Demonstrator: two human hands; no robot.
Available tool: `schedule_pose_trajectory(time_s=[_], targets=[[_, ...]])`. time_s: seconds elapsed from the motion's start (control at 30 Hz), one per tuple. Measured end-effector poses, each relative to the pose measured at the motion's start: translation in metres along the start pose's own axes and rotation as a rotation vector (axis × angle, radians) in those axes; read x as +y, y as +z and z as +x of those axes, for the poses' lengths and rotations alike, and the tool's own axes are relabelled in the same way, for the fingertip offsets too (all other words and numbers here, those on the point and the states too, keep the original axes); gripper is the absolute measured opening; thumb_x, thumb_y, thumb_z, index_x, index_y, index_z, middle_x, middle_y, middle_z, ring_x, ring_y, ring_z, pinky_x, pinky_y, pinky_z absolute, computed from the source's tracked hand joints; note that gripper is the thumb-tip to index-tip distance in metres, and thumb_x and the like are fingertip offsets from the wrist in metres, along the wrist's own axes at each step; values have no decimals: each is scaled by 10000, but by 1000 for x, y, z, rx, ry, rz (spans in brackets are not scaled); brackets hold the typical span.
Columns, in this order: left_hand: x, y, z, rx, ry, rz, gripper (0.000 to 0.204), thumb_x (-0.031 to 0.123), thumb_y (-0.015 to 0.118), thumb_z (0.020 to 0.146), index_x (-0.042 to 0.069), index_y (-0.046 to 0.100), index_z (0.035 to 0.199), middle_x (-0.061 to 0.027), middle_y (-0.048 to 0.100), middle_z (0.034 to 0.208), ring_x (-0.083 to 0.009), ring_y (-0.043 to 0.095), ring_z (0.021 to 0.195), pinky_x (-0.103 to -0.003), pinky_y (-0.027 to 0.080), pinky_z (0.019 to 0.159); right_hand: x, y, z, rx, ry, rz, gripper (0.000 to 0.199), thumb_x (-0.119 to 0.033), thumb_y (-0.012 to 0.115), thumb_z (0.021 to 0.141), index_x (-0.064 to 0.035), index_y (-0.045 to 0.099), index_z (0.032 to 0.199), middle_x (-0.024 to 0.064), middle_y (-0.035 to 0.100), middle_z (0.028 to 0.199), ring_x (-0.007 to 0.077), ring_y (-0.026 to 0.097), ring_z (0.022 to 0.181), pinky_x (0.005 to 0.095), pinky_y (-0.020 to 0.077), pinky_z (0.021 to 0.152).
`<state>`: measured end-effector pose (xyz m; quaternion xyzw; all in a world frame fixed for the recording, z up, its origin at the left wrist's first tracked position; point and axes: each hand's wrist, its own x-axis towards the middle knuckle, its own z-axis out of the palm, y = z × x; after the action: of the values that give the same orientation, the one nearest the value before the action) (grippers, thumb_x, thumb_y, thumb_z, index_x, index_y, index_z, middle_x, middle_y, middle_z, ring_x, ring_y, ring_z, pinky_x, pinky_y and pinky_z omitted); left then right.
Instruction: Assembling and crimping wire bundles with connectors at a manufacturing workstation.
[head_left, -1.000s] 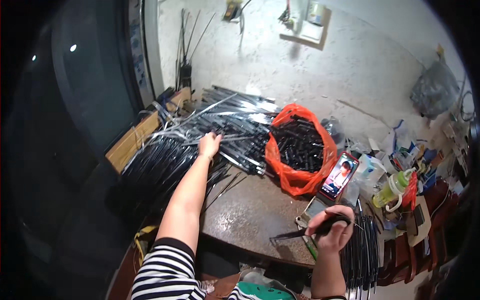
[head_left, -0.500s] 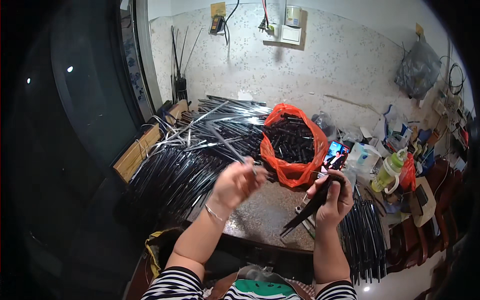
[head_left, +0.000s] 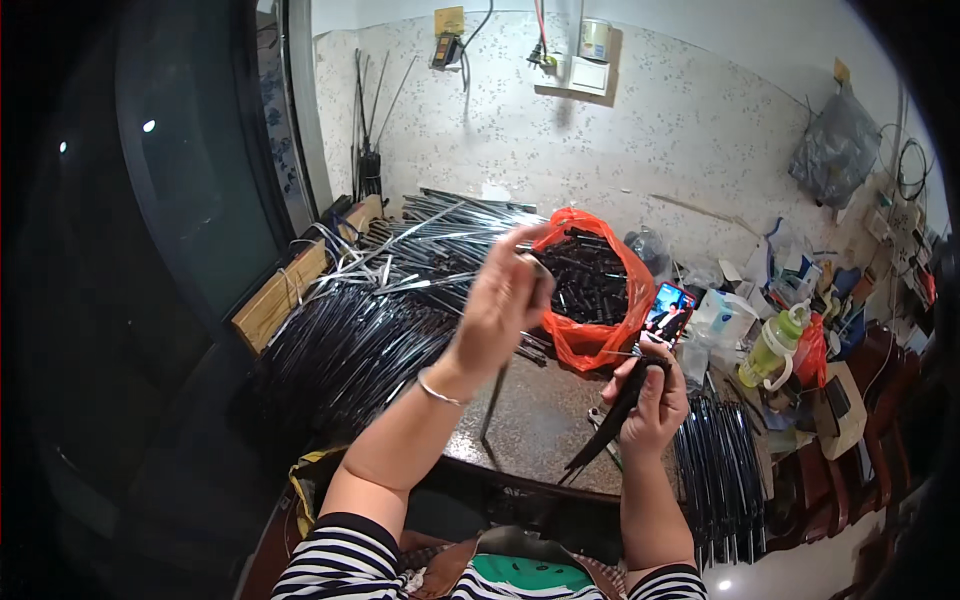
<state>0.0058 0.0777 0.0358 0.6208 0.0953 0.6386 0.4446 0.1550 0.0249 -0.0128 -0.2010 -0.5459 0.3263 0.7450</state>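
Note:
My left hand (head_left: 500, 308) is raised in front of the orange-red plastic bag (head_left: 575, 342). Its fingers are partly curled around a thin dark rod (head_left: 493, 412), which slants down toward the table edge. Over on the right, my right hand (head_left: 652, 402) is closed on a bundle of slim black rods (head_left: 610, 428), whose tips point down and left. A fine metal pin (head_left: 622, 352) sticks out leftward near those fingers. Short black tubular pieces (head_left: 582, 275) fill the bag. What exactly the left fingertips touch is blurred.
Long silver and black rods (head_left: 350, 345) are heaped on the left. More black rods (head_left: 722, 470) lie at the right table edge. A lit phone (head_left: 670, 310) leans behind my right hand, near a green bottle (head_left: 770, 348). A wooden board (head_left: 285, 295) borders the left heap.
My left hand has moved up and slightly right, and the rod in it has swung from pointing up-left to hanging downward. The right hand keeps its bundle, having shifted slightly.

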Motion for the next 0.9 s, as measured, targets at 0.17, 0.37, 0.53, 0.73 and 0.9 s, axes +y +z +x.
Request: schedule_pose_trajectory(time_s=[0.17,0.37,0.53,0.73,0.9], targets=[[-18,3,-22,-5,66,-50,247,122,407,788,36,381,1019,-34,449,660,-35,335,465,-132,269,392,1,0,-13,-54,30,65,358,-190,382,802,67,341,1047,88,490,655,103,456,470,194,408,434],[0,21,-39,-4,-63,-364,334,37,487,719,11,391,1038,-75,467,716,-64,392,525,-152,308,405,-25,11,-12,36,93,205,397,-203,384,802,65,305,1085,74,475,622,77,441,441,184,398,407],[12,39,-74,191,-225,-510,377,67,533,695,2,403,1043,-76,499,788,-116,460,655,-204,372,547,-26,27,-24,-65,178,-52,315,-125,357,804,90,376,1032,163,368,1124,33,438,550,146,360,495],[7,42,-91,225,-226,-541,299,-25,506,695,16,425,979,-58,509,837,-92,494,717,-204,429,599,-20,29,-39,-59,139,-105,247,-141,391,790,72,461,891,166,442,1039,14,382,480,140,318,416],[7,44,-95,208,-304,-665,349,-76,540,637,9,429,957,-66,491,850,-127,503,763,-222,411,696,-23,29,-40,-57,156,-45,194,-82,416,767,84,481,843,183,441,1046,16,384,564,149,327,500]])
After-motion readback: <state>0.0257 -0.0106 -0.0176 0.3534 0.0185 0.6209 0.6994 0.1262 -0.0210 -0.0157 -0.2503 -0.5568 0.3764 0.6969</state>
